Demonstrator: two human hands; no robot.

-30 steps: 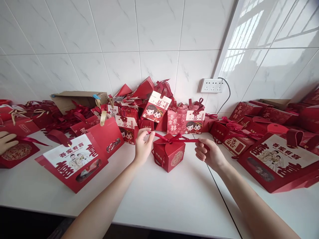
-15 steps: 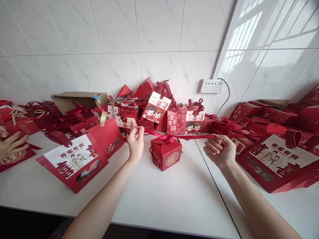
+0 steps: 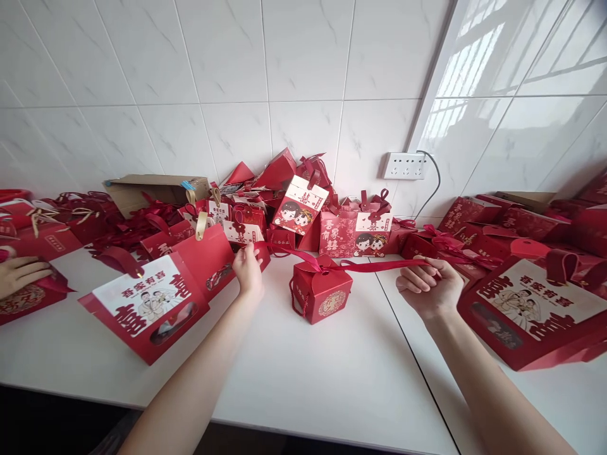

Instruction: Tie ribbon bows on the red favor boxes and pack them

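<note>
A small red gift box (image 3: 318,297) with a gold round emblem stands upright on the white table (image 3: 303,379), between my two hands. Red ribbon (image 3: 377,265) runs across its top and out to both sides. My left hand (image 3: 249,268) is closed in a pinch on the ribbon's left end, beside a red box with a gold tab. On the other side, my right hand (image 3: 431,285) is closed around the right end, its fingers curled. Both ribbon ends are raised off the table, and the left one sags a little.
Larger red gift boxes stand left (image 3: 149,309) and right (image 3: 531,309). A heap of red boxes (image 3: 298,208) lines the wall, with a cardboard box (image 3: 156,193) behind. Another person's hand (image 3: 21,276) touches a red box at far left. A power strip (image 3: 404,166) is on the wall.
My left hand has moved slightly left, and the bow-like loop on top of the box has come undone. The ribbon's left side hangs slacker. The other person's hand has shifted lower left.
</note>
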